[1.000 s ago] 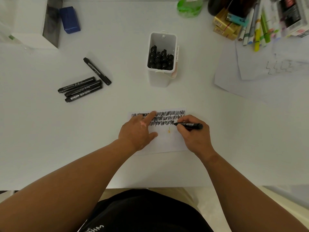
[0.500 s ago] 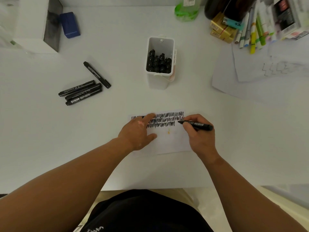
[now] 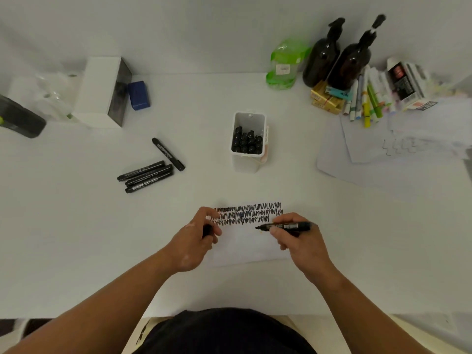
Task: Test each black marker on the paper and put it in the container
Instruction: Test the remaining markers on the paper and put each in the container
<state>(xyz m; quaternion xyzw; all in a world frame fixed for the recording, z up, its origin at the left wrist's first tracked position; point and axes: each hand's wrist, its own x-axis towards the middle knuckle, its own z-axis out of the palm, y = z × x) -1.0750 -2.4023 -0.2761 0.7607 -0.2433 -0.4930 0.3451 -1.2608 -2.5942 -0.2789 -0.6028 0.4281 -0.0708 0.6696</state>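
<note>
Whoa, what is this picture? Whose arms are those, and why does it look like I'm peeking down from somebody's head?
There is no machine here, just a person. A camera worn on their head looks down, so you see their own two arms reaching over a white table. The right hand grips an uncapped black marker, with its tip over a paper that has rows of black scribbles. The left hand pinches a small black piece, probably the marker's cap. Behind the paper stands a white container holding capped markers. To the left lie four loose markers, not yet in the container.
</note>
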